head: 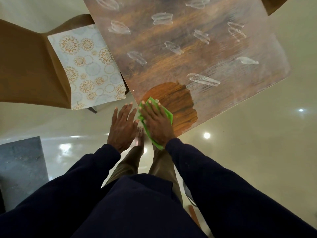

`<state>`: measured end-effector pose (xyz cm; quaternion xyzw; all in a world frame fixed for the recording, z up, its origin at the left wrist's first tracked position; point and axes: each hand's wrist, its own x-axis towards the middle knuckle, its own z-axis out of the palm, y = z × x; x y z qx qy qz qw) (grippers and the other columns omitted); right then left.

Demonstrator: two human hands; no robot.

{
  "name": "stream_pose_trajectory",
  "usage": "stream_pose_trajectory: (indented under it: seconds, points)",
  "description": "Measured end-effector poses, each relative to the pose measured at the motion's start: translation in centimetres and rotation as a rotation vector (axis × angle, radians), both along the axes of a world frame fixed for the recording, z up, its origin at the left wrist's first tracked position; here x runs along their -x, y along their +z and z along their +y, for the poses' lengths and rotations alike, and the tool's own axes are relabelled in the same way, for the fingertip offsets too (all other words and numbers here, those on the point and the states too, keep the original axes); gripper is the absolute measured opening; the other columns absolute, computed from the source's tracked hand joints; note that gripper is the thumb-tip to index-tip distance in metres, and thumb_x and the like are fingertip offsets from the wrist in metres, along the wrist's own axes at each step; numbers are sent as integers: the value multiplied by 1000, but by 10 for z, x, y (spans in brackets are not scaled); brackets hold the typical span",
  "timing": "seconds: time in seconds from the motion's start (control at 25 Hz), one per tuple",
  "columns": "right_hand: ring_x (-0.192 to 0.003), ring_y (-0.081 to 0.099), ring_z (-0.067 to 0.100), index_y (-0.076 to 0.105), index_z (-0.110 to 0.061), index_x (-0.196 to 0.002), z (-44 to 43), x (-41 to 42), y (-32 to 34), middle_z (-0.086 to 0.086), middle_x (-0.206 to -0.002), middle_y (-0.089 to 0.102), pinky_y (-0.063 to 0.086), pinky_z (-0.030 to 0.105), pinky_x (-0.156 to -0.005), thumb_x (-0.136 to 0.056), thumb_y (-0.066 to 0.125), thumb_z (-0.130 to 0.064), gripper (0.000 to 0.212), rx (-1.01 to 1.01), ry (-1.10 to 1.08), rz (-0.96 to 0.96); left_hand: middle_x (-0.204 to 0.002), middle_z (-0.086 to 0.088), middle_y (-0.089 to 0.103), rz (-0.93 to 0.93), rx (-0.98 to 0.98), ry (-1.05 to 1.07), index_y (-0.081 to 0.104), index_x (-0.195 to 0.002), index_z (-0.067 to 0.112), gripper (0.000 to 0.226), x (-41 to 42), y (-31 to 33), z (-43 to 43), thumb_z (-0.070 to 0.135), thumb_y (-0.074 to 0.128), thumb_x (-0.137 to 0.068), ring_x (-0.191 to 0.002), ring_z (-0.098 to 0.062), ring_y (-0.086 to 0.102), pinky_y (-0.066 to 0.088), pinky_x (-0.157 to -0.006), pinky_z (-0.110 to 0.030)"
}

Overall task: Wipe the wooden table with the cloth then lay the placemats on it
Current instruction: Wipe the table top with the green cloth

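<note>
While right hand [155, 122] presses cloth [169, 115] on table [171, 48], left hand [122, 127] seemingly hovers.

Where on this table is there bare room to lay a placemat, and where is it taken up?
Nothing stands on the table beyond the wiped patch; that whole stretch to the far edges is free, though smeared white. Only the near corner is crowded: the right hand presses the cloth there, the left hand beside it.
</note>
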<state>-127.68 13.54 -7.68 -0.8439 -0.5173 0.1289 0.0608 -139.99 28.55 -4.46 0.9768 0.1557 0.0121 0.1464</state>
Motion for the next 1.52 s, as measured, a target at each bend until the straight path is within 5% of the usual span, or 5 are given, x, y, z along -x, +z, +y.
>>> stream_pose_trajectory:
  seconds: [0.4,0.64,0.96,1.2,1.52]
  points:
    - [-162,18,35,32,-14,-165,-12,-67,4,14,-174,25,18,59,-130,-114,17,-40,59,-67,-580,-49,-160,-23,45,46,59,12,51,-147,2,49,-3,-6,4,29,34,-110,-150,-41,41,25,-126,-61]
    - [-162,20,33,31,-15,-165,-51,-10,0,12,-174,25,19,58,-130,-115,21,-41,58,-32,-4,-13,-165,-22,37,-10,183,-43,43,-154,2,48,-33,-8,-19,24,37,-112,-155,-37,34,26,-126,-60]
    - [-162,18,33,35,-13,-164,-68,-119,1,12,-173,27,17,57,-131,-114,5,-43,66,-70,-617,-52,-174,-16,16,-9,393,-7,22,-165,6,61,-88,-36,-60,38,24,-113,-162,-32,11,2,-133,-45]
    - [-161,25,32,42,-14,-161,-119,-108,-7,11,-171,33,25,60,-127,-116,18,-40,57,-99,-175,6,-175,-14,16,9,133,146,21,-166,5,62,-113,-52,-98,33,33,-111,-163,-27,9,1,-133,-44]
    - [-164,12,32,28,-14,-166,-48,-167,-11,12,-175,20,12,55,-132,-113,23,-34,57,-78,-457,-32,-175,-14,15,86,28,163,19,-166,6,65,-117,-65,-101,39,28,-111,-163,-29,8,1,-133,-46]
